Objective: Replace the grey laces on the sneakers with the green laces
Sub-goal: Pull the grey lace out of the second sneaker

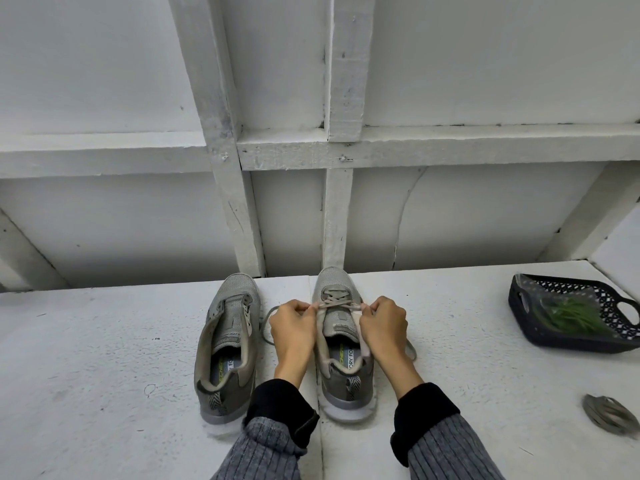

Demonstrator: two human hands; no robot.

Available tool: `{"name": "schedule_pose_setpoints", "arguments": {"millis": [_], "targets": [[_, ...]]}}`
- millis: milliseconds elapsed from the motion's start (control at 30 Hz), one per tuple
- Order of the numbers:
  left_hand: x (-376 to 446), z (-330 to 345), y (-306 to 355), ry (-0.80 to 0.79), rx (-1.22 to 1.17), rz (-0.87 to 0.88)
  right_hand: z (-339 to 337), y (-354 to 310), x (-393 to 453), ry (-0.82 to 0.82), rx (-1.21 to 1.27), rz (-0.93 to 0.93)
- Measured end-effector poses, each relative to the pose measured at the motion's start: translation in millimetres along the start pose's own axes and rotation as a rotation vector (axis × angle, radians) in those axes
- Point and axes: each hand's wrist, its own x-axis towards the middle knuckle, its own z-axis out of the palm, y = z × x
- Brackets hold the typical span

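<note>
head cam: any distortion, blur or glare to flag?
Head view: wide-angle bowing in the white wooden wall beams; soft even light, no glare; green laces in the dark plastic basket look smeared; both hands' grip on the grey lace of the right grey sneaker is sharp.

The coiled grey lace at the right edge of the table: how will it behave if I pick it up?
The coiled grey lace lies in loose flat loops, so it is probably floppy and may uncoil when lifted. It looks thin and light, unlikely to roll. Pinching across several loops would likely keep it together.
</note>
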Motion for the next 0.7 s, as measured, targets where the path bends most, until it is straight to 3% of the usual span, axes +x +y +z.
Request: {"name": "schedule_pose_setpoints", "arguments": {"millis": [300,500,633,700], "targets": [[-5,-1,8,-0.022,-0.125,-0.014,-4,-6,-8,0.011,0.019,-0.152],[1,6,-3,-0.064,-0.276,-0.161,-6,-6,-11,-0.079,-0.065,-0.299],[3,4,-8,-0.140,-0.488,-0.303,-7,-16,-13,0.027,-0.181,-0.509],[3,2,-7,-0.157,-0.575,-0.357,-5,-22,-13,-0.021,-0.183,-0.645]]}}
